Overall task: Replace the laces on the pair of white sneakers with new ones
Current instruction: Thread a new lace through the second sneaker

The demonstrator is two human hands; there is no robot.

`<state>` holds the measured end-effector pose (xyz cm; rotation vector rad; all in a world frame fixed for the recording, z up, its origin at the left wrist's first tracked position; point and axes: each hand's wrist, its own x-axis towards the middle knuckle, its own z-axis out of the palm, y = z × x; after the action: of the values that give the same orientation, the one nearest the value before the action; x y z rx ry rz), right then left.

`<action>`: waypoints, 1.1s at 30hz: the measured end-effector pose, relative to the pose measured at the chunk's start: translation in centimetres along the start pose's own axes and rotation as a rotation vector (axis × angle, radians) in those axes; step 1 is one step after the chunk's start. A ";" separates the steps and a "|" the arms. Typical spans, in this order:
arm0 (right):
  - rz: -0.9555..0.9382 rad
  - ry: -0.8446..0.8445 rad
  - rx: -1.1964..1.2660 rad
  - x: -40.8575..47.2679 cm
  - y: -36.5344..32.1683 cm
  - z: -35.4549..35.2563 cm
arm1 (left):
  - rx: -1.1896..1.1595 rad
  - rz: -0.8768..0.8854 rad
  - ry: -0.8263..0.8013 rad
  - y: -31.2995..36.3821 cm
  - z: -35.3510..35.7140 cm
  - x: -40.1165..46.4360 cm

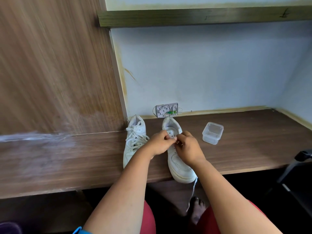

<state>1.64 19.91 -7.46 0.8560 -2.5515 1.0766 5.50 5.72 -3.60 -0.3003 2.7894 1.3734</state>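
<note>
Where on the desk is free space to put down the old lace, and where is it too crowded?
Free: the long stretch of desk left of the laced sneaker, and the patch right of the plastic box toward the corner. Crowded: the middle, where both hands work on the second sneaker close to the laced one.

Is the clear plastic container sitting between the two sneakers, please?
No, the clear container stands on the desk to the right of both sneakers.

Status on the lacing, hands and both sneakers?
Left hand and right hand pinching lace at right sneaker eyelets. Left sneaker laced, untouched. Plastic container clear of hands.
</note>
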 end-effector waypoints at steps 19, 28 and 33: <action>0.052 0.227 0.143 0.0 -1.1 -1.3 | -0.285 0.082 -0.103 -0.2 -3.5 -1.8; 0.262 -0.030 0.525 0.5 -3.1 -3.3 | -0.355 0.183 -0.070 0.1 -3.8 -2.8; 0.505 0.204 0.249 0.9 0.3 -5.0 | -0.408 0.156 0.010 -0.5 -4.8 -2.6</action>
<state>0.68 23.22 -3.77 0.1221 -2.5500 1.5561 8.51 2.06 -0.80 -0.0936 2.5633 1.9787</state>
